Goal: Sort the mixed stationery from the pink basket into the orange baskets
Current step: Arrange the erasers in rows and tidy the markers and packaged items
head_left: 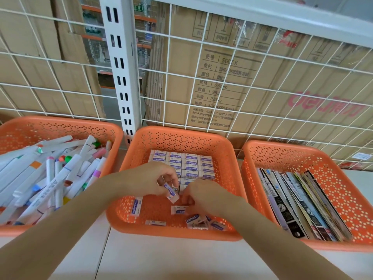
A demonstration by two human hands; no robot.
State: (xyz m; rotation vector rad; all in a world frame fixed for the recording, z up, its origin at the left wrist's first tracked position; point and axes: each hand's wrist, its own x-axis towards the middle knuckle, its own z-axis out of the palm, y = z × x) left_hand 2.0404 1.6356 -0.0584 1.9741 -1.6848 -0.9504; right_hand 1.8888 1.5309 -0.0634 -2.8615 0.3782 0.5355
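Perforated plastic basket [228,150]; painted wire grid [222,81]; cardboard boxes [292,81].

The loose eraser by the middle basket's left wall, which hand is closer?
Left. The left hand, pinching a second eraser, is just up and right of the loose eraser; the right hand is farther right.

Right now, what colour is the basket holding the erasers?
The basket is orange with small perforations; head view.

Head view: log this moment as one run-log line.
left hand: pinches eraser | right hand: beside it, grip unclear | middle orange basket: eraser rows at back, loose erasers in front
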